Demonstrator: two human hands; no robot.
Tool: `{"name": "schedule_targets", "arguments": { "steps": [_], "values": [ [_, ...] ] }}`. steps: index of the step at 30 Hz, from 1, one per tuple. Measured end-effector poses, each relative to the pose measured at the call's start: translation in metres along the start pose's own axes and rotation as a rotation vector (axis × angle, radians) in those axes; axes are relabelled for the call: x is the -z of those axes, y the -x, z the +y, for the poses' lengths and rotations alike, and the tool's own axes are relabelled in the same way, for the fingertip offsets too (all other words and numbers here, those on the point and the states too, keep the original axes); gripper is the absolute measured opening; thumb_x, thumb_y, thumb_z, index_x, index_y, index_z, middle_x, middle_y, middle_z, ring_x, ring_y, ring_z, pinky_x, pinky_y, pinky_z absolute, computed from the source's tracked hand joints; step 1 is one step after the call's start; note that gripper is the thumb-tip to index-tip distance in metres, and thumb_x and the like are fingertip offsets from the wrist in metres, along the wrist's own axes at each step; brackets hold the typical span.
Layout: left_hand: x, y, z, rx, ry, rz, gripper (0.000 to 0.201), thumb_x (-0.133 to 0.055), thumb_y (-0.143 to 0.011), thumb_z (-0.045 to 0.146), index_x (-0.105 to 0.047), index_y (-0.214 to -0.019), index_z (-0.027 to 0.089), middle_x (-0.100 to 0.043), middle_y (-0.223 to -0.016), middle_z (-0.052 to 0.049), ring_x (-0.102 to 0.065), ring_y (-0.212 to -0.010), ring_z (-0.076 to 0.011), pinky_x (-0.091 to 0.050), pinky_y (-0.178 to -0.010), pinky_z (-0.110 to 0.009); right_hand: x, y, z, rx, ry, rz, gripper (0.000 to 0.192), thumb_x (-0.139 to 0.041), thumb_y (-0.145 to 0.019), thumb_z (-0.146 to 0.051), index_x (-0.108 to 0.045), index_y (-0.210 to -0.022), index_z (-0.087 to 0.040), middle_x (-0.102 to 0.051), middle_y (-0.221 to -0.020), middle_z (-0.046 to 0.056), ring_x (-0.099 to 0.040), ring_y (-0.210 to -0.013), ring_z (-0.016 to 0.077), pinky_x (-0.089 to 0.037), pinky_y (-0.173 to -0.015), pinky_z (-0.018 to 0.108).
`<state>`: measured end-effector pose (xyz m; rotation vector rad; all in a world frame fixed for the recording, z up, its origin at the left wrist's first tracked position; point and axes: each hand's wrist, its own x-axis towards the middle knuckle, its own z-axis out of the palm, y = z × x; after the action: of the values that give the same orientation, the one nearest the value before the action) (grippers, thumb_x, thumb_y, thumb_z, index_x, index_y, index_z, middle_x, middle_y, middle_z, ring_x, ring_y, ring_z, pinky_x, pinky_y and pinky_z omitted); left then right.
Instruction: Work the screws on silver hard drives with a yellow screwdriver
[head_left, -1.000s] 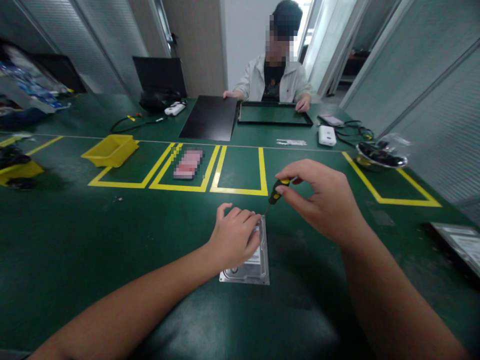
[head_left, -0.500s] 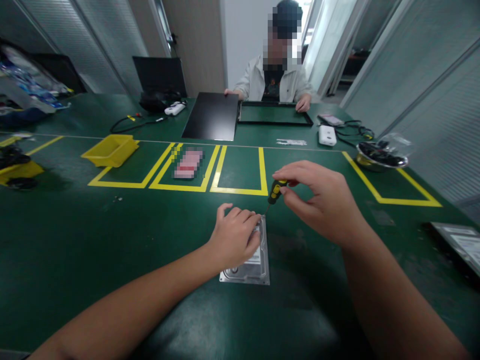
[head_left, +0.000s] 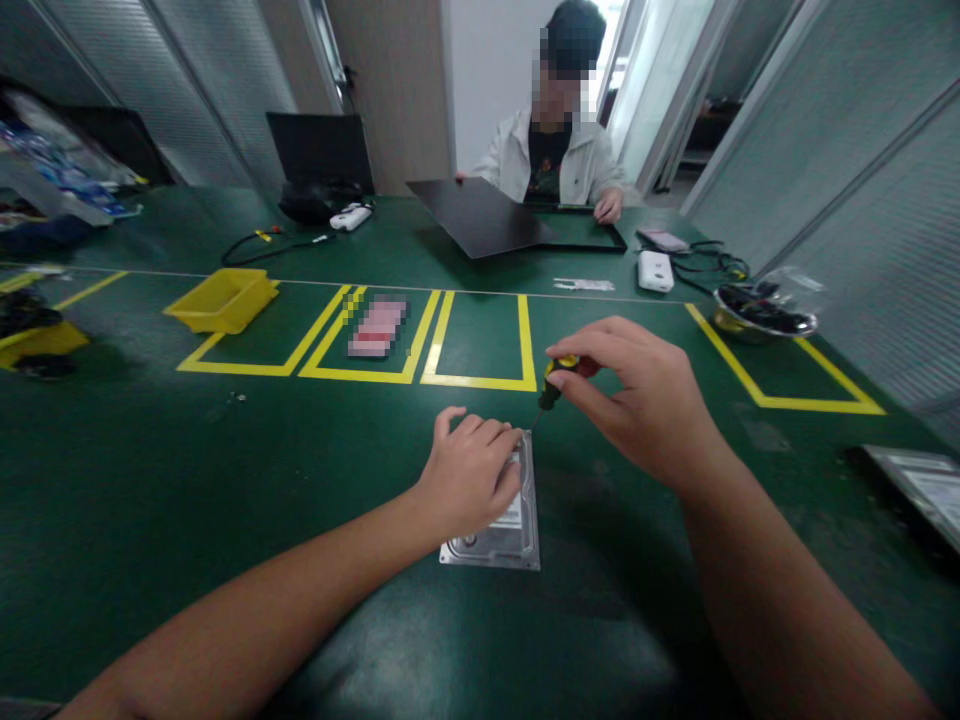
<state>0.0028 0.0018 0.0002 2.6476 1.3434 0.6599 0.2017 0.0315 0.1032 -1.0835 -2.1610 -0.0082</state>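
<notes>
A silver hard drive (head_left: 527, 520) with a white label lies flat on the green table. My left hand (head_left: 469, 475) holds it down from above, its fingers bent over the drive's far part and covering much of it. In my right hand (head_left: 637, 395) is a small black-and-yellow screwdriver (head_left: 553, 388), pinched at the handle between thumb and fingers. The screwdriver leans, its thin shaft pointing down to the drive's far right corner. Whether the tip sits in a screw is too small to tell.
Yellow tape marks several areas. A yellow bin (head_left: 221, 303) stands left, a metal bowl (head_left: 765, 312) right. A second hard drive (head_left: 915, 485) lies at the right edge. Across the table, a person (head_left: 559, 150) handles a dark panel (head_left: 480, 215) and a black frame (head_left: 592, 246).
Across the table, the person has lifted and tilted the dark panel, moving it rightward over the frame. My right fingers have shifted slightly on the screwdriver handle; my left hand has stayed still.
</notes>
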Motion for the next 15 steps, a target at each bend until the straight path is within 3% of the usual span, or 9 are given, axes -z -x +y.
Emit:
{"name": "schedule_targets", "arguments": {
  "steps": [15],
  "values": [
    [0.0011, 0.0001, 0.0009, 0.004, -0.005, 0.006, 0.033, -0.054, -0.088, 0.028, -0.065, -0.119, 0.023, -0.07, -0.113, -0.005, -0.059, -0.101, -0.0263, -0.026, -0.105, -0.054, -0.0019, -0.0008, -0.0016, -0.022, 0.001, 0.03, 0.008, -0.069, -0.084, -0.023, -0.07, -0.091, -0.021, -0.068, -0.087, 0.005, -0.062, -0.077, 0.0178, -0.049, -0.071, 0.032]
  ]
}}
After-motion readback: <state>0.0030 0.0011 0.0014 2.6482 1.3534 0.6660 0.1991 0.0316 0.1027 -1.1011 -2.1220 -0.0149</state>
